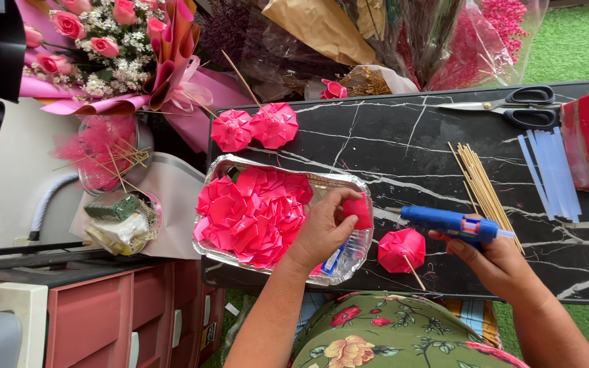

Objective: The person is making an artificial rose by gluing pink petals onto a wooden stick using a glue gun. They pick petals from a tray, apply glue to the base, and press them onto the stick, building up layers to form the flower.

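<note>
In hand: our left hand (322, 228) reaches into the foil tray (359, 255), fingers pinching a pink ribbon piece (357, 210).
Glue gun (448, 223): our right hand (499, 262) has its fingers wrapped round the grip.
Done: we count two ribbon flowers on sticks (253, 127) on the desk (410, 146), a third (401, 249) beside the tray.
Left: a tray heap of pink ribbon flowers (253, 215), probably unmounted; bare sticks (482, 187) wait.
</note>
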